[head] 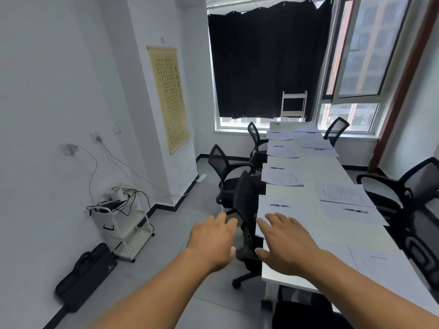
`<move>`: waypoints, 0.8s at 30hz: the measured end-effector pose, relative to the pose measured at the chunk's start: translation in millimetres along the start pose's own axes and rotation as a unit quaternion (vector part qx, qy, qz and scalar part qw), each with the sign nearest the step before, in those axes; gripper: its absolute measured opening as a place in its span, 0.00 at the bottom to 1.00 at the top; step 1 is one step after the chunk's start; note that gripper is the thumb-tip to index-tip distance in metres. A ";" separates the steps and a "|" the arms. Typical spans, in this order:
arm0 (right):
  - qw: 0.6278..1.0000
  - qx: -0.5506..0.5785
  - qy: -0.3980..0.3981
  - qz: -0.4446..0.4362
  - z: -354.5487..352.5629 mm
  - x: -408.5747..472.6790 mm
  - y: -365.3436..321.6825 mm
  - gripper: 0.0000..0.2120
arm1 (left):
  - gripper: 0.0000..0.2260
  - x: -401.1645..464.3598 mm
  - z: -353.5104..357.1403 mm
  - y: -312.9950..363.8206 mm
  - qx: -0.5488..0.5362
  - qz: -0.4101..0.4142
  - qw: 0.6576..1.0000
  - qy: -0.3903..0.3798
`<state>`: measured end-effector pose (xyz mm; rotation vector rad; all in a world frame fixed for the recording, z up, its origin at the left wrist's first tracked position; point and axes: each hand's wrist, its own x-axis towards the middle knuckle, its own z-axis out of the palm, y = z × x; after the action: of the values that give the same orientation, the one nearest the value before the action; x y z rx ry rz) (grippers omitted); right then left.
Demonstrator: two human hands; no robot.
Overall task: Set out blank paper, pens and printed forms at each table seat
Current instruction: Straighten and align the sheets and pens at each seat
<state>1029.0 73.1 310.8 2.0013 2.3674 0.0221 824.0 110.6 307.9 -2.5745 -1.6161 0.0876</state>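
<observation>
A long white table (308, 169) runs away from me toward the window. Printed forms (282, 178), blank sheets (280, 211) and black pens (281, 205) lie at several seats on both long sides. My left hand (212, 241) hovers over the floor beside the nearest black chair (245, 210), fingers spread and holding nothing. My right hand (285, 243) reaches over the table's near left edge, fingers straight, its fingertips at the edge of the nearest blank sheet. Another form (380, 262) lies at the near right.
Black mesh chairs stand along the left side (225, 172) and right side (408, 191) of the table. A white cart (123, 222) with cables stands by the left wall, with a black bag (88, 274) on the floor near it. A black curtain (266, 62) covers the window.
</observation>
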 end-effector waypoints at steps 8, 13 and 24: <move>1.000 0.011 0.006 0.006 -12.8 68.9 -64.6 0.36 | 0.27 11.9 4.7 -91.0 -0.010 0.007 1.000 0.011; 1.000 0.023 0.008 0.012 -4.2 120.1 -73.9 0.34 | 0.26 44.5 15.2 -127.9 0.000 0.005 1.000 -0.002; 0.996 0.066 0.018 0.052 16.2 297.2 -45.1 0.27 | 0.27 218.0 29.6 -186.0 0.035 0.048 0.998 -0.014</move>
<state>936.0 358.3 286.2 2.2009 2.3406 -0.0982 749.4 388.8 301.1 -2.6094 -1.4697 0.1850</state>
